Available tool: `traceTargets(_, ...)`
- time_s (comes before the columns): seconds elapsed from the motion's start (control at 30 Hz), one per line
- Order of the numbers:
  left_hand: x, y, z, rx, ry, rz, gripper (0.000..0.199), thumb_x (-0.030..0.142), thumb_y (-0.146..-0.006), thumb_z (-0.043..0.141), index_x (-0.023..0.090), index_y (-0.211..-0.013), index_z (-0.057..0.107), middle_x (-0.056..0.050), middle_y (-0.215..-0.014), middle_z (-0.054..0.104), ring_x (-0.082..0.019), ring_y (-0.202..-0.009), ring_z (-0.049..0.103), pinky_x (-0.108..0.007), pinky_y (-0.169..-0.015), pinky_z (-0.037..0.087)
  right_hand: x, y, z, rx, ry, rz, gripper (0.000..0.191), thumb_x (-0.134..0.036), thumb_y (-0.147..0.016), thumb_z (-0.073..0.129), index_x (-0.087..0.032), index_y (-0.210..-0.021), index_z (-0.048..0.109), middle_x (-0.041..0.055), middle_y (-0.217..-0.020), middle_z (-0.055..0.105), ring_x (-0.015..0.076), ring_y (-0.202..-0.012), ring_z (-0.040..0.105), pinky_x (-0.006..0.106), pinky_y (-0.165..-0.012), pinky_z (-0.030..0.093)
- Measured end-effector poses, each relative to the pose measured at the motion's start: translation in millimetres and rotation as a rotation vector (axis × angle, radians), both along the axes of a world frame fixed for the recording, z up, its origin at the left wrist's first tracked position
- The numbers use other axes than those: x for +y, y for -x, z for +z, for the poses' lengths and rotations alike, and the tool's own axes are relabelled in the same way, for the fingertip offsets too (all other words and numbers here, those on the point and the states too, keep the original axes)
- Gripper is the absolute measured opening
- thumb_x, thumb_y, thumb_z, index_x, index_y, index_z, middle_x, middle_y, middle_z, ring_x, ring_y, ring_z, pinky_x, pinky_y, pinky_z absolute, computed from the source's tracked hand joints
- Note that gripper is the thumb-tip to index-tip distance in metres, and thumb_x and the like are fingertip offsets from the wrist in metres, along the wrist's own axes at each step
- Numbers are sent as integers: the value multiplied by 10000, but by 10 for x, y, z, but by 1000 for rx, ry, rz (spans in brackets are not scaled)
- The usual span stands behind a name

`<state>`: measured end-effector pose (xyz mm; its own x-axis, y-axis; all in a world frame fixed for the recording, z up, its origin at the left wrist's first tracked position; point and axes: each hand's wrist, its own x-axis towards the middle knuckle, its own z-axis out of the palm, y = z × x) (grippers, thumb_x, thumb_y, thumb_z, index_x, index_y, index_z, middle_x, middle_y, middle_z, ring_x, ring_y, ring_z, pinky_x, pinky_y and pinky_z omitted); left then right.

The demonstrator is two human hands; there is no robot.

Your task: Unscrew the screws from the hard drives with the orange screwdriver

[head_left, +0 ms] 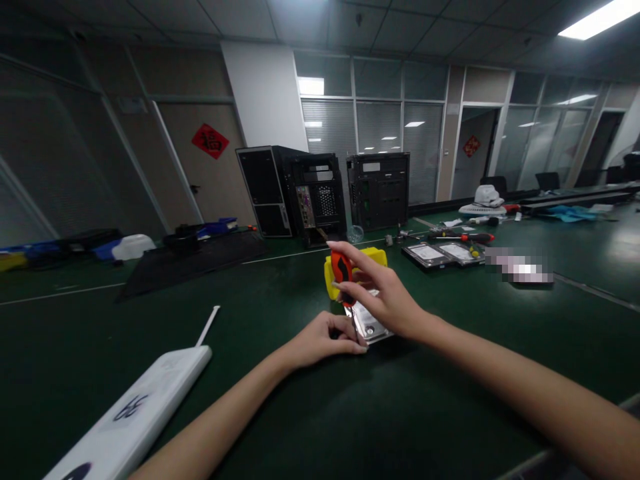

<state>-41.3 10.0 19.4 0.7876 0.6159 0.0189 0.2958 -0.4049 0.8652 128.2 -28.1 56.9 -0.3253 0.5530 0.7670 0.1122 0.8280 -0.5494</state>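
Note:
A silver hard drive (376, 328) lies on the green table in front of me, partly covered by both hands. My right hand (383, 290) grips a red and black screwdriver (342, 270) from above, and its shaft points down at the drive's left edge. Fingers closed, my left hand (333, 339) rests at the near left corner of the drive, close to the screwdriver tip. Whether it pinches the drive or the shaft is partly hidden. Right behind the drive stands a yellow object (373, 257), mostly blocked by my right hand.
Black computer cases (320, 193) stand at the back. More hard drives (443, 255) and another screwdriver (473, 237) lie to the right. A white numbered device (145, 407) sits at the near left, with a black mat (195, 257) beyond it.

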Motion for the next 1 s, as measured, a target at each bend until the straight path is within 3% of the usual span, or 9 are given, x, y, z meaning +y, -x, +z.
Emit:
traceTargets(0.37, -5, 7, -21, -18, 13, 8, 117, 253, -704, 708, 149, -757, 702, -6, -771, 668, -141, -745, 567, -248, -709, 417, 1, 1, 5, 2, 39, 13, 556, -183, -867, 462, -310, -1374, 273, 58, -1233, 499, 100, -721, 593, 270, -694, 528)
traceTargets(1.0, 16, 1, -23, -8, 17, -6, 118, 259, -699, 714, 145, -728, 702, -12, -776, 674, -119, -677, 541, -224, -635, 400, 10, -7, -2, 15, 35, 22, 551, -189, -866, 468, -312, -1371, 284, 50, -1221, 509, 101, -724, 594, 271, -704, 522)
